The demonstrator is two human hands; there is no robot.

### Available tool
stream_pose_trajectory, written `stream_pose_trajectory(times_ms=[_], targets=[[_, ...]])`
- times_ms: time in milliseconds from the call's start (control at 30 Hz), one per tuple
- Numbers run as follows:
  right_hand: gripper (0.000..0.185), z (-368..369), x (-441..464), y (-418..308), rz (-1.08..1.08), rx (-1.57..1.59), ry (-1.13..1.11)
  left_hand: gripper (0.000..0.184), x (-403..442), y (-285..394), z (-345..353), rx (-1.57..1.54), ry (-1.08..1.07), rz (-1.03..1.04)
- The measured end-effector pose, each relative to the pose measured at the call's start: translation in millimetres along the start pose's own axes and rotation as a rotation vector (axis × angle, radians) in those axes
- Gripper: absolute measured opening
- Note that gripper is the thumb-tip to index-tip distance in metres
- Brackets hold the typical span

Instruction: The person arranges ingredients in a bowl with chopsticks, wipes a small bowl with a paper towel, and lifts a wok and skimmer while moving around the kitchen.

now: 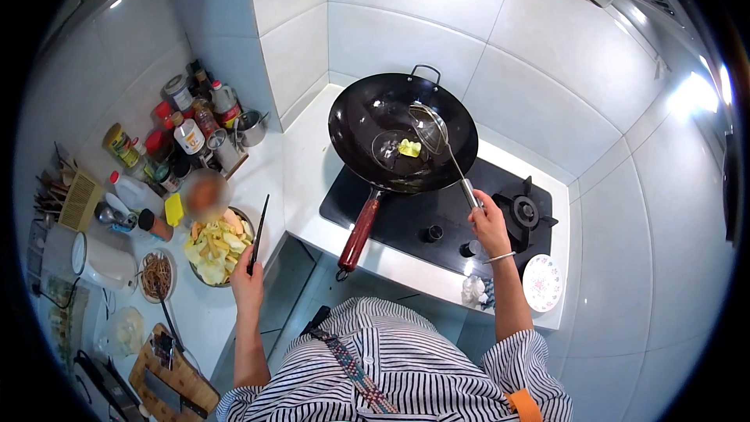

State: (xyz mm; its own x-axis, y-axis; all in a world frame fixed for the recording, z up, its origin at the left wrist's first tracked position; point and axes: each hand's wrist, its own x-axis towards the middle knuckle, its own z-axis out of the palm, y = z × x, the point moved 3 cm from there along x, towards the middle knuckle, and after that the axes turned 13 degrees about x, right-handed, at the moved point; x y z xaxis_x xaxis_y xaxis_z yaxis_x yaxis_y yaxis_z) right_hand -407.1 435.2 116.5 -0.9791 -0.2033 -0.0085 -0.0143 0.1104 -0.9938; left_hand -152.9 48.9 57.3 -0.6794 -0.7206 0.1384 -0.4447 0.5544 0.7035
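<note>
My right hand [491,225] is closed around the metal handle of a wire skimmer [429,125]. The skimmer's round mesh head is over the right side of a black wok [366,113], which stands on the stove. A small yellow-green vegetable piece [408,148] sits in a shallow pool of liquid at the wok's bottom. My left hand [248,285] grips dark chopsticks [262,227], their tips pointing up and away from me. Just left of that hand, a bowl of pale yellow and green cut vegetables [217,248] stands on the counter.
The wok's red wooden handle [361,234] juts over the stove's front edge. A bare burner [525,211] and a flowered plate [542,283] are at the right. Seasoning bottles [189,134] crowd the left wall. A cleaver [166,392] lies on a cutting board [195,387].
</note>
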Motion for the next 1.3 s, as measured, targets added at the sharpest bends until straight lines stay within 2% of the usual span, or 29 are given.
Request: stream_pose_trajectory(times_ms=[133, 433, 533, 633, 900, 1300], targets=[[0.035, 0.6, -0.4, -0.2, -0.008, -0.004, 0.001, 0.035, -2.1, 9.0, -4.4, 0.036, 0.045, 0.041], [0.035, -0.5, 0.3, 5.4, -0.036, -0.011, 0.003, 0.035, -1.0, 0.4, -1.4, 0.016, -0.03, -0.03], [0.035, 0.6, -2.8, 1.8, -0.024, 0.002, 0.014, 0.035, -1.5, 5.4, -3.5, -0.012, 0.032, 0.034], [0.035, 2.6, -3.6, 1.4, -0.013, 0.019, 0.015, 0.035, -3.0, 10.1, -8.6, -0.023, -0.044, -0.07], [0.035, 2.9, -5.4, 2.4, -0.017, 0.022, 0.034, 0.036, -2.7, -2.3, -6.5, -0.026, 0.004, 0.003], [0.033, 3.8, 1.3, 9.4, -0.022, 0.031, 0.039, 0.036, -4.7, -13.0, -5.7, -0.083, 0.008, -0.001]])
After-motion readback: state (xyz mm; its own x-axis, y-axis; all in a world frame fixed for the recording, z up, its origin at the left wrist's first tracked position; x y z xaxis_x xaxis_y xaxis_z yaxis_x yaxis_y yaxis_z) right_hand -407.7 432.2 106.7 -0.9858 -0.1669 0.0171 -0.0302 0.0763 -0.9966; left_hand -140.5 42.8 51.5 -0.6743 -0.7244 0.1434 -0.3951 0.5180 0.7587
